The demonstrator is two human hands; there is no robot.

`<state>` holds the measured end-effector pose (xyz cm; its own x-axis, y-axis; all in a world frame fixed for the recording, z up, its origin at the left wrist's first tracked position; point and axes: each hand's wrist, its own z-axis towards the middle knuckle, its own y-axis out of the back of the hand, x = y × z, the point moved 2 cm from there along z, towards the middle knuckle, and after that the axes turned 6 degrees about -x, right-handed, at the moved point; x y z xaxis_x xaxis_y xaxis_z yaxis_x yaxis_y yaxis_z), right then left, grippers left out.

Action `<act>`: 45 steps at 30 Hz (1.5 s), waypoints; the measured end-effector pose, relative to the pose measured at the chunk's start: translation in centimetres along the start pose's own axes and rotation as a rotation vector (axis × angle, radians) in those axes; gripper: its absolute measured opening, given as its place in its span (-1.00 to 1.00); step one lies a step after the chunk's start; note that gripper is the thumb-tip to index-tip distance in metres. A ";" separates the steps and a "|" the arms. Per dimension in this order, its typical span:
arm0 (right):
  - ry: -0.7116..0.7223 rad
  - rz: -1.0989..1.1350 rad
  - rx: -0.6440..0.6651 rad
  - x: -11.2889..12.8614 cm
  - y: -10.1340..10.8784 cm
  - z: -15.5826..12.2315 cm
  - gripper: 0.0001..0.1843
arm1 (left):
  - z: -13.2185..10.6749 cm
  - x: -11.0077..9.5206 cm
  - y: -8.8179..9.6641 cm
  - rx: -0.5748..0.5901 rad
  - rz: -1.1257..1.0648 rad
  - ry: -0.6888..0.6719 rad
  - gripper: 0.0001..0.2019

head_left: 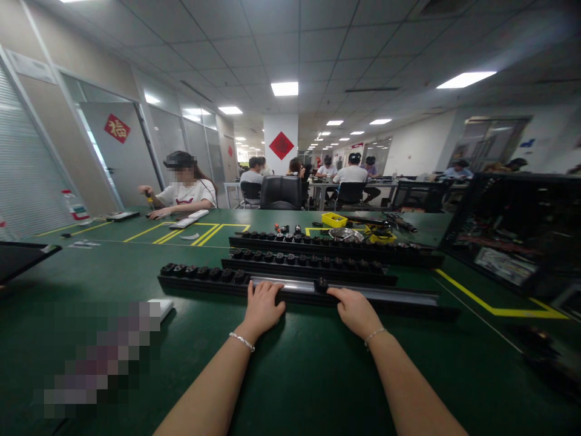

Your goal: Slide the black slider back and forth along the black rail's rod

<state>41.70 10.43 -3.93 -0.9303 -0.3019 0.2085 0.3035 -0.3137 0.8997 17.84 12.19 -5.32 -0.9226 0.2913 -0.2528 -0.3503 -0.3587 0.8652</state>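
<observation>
A long black rail (399, 300) with a silver channel lies across the green table in front of me. Round black parts (204, 272) fill its left stretch. My left hand (262, 306) rests on the rail's near edge, fingers curled over it just right of those parts. My right hand (354, 309) rests on the same rail, fingers bent toward a single black part (322, 283) seated in the channel. Two more black rails (308, 261) (327, 243) loaded with black parts lie behind it.
A yellow bin (333, 219), a metal bowl (345, 234) and tools sit at the table's far side. A black frame (517, 233) stands at the right. A person (184, 188) works across the table at left; others sit farther back.
</observation>
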 end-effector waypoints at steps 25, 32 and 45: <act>-0.023 0.001 -0.021 -0.4 0.2 -0.1 -0.51 | 0.0 0.3 -0.3 -0.033 -0.018 -0.033 -0.62; -0.014 0.023 -0.057 -0.7 0.0 -0.1 -0.50 | 0.0 0.4 -0.4 -0.038 -0.022 -0.031 -0.61; -0.067 0.078 -0.067 -1.1 0.0 -0.1 -0.51 | 0.1 0.4 -0.5 -0.038 -0.025 -0.028 -0.61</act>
<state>42.70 10.66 -4.22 -0.9143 -0.2678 0.3040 0.3865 -0.3514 0.8527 17.62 12.57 -5.82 -0.9088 0.3253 -0.2614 -0.3796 -0.3843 0.8416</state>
